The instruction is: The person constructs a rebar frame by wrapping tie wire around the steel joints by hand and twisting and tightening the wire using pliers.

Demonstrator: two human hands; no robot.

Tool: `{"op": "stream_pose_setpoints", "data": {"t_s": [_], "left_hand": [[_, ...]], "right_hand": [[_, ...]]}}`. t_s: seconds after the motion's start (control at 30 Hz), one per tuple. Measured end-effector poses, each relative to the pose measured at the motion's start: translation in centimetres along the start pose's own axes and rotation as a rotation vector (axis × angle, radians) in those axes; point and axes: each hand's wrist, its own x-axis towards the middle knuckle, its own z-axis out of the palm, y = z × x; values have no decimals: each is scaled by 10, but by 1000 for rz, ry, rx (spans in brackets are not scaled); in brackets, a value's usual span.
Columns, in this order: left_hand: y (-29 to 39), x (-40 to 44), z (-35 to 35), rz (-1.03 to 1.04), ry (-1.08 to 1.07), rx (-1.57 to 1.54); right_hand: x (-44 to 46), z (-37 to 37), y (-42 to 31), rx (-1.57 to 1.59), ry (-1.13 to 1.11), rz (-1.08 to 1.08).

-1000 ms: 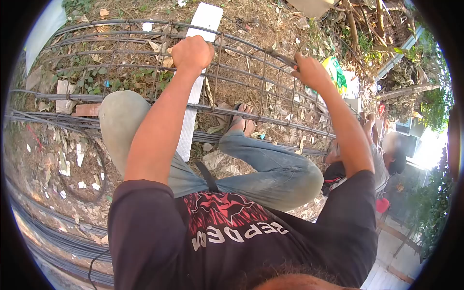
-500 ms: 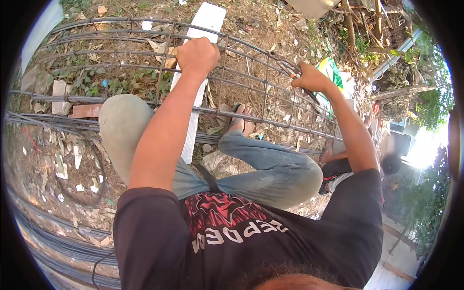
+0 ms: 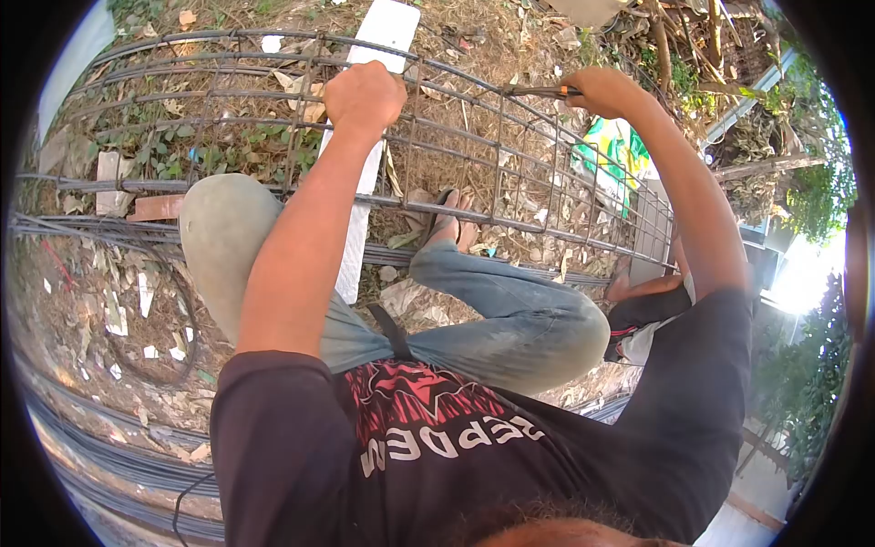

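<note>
A long rebar cage, made of thin rods and square ties, stretches across in front of my knees. My left hand is closed in a fist around a bar of its upper part, above a white board. In my right hand is a pair of pincers with orange on the handle. The jaws point left and meet the cage's top bar at a crossing tie. Whether a wire sits in the jaws is too small to tell.
The white board lies crosswise beneath the cage. Bundles of long rods rest at lower left. A green, yellow and white sack is on the littered ground beyond the cage. Another person's leg shows at the right.
My right hand has moved up and slightly right, and the pincers have swung from a slant to nearly level. My left hand has shifted slightly up and left, still closed.
</note>
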Motion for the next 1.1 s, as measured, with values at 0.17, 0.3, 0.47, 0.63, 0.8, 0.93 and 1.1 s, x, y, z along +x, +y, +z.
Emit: {"op": "stream_pose_setpoints", "data": {"t_s": [0.17, 0.3, 0.47, 0.63, 0.8, 0.93, 1.1], "left_hand": [[3, -4, -5, 22, 40, 10], [-4, -1, 4, 54, 89, -19], [0, -3, 2, 24, 40, -12], [0, -4, -3, 35, 39, -17], [-1, -1, 0, 20, 60, -26], [-1, -2, 1, 45, 71, -12], [-1, -2, -1, 24, 62, -24]], "right_hand": [[7, -22, -13, 126, -207, 164], [-13, 27, -9, 237, -43, 138], [-24, 52, -24, 349, 60, 274], [-23, 60, -24, 636, -28, 232], [-31, 40, -35, 470, 68, 264], [-37, 7, -20, -185, 519, -91], [-24, -17, -10, -298, 458, -134]]}}
